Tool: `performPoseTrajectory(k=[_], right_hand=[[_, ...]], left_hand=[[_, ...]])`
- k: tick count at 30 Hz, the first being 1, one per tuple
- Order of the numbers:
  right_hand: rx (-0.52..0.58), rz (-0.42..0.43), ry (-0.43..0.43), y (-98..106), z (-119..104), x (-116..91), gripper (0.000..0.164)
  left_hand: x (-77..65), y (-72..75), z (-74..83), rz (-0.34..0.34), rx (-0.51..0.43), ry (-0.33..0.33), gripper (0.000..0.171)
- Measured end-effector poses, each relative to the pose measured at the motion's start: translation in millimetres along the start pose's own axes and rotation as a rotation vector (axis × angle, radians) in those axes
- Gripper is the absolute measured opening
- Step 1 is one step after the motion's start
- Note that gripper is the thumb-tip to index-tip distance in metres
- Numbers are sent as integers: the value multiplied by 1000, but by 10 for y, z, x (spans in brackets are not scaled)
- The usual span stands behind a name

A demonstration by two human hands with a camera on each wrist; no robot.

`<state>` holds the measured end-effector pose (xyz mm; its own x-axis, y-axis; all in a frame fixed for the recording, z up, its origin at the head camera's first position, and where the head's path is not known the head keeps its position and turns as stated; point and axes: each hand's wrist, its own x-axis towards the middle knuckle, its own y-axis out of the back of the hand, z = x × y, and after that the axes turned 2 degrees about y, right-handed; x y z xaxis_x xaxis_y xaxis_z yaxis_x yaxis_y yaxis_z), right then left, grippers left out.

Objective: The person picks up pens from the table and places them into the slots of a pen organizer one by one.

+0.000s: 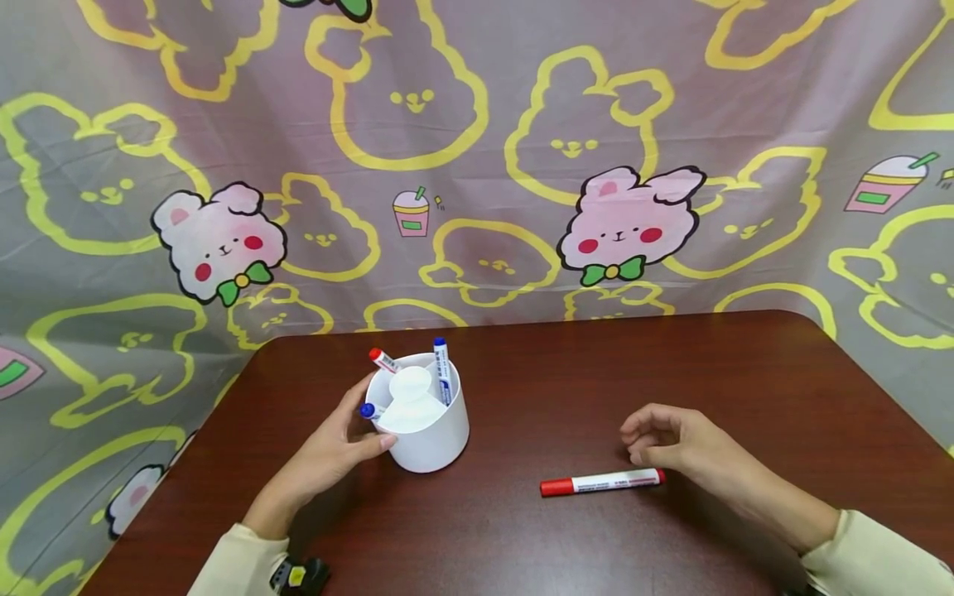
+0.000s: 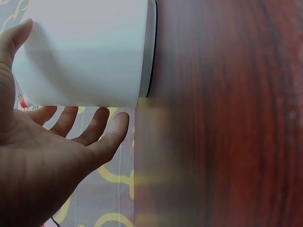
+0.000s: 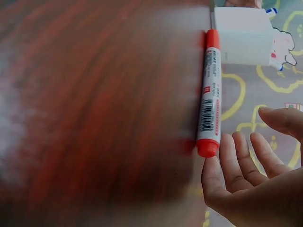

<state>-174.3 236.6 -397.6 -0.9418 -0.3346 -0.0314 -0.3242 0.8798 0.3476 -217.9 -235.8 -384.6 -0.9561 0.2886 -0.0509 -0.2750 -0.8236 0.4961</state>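
A round white pen organizer point(image 1: 431, 443) stands upright on the table, holding one red-capped marker point(image 1: 383, 360) and two blue-capped markers, one at the back right point(image 1: 442, 368) and one at the front left. My left hand point(image 1: 331, 455) grips the organizer's left side, its thumb at the front near the rim and its fingers along the side, partly hidden in the head view. On the tabletop lies a red-and-white marker point(image 1: 602, 482). Just behind and above its right end is my right hand point(image 1: 689, 443), fingers loosely bent and holding nothing; the right wrist view shows them spread apart.
The dark brown wooden table point(image 1: 522, 538) has rounded back corners. Behind it hangs a grey-pink curtain point(image 1: 477, 165) with yellow outlines and cartoon rabbits. A black strap with a yellow-marked device point(image 1: 298, 574) sits at the left wrist.
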Motion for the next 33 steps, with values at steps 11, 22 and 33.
performPoseTrajectory(k=[11,22,33], right_hand=[[12,-26,47,-60,95,-19,33],[-34,-48,103,-107,165,-40,28],[-91,-32,135,-146,201,-71,28]], left_hand=[[-2,13,-2,6,5,4,97],[-13,3,-20,5,15,13,98],[4,3,-2,4,13,6,97]])
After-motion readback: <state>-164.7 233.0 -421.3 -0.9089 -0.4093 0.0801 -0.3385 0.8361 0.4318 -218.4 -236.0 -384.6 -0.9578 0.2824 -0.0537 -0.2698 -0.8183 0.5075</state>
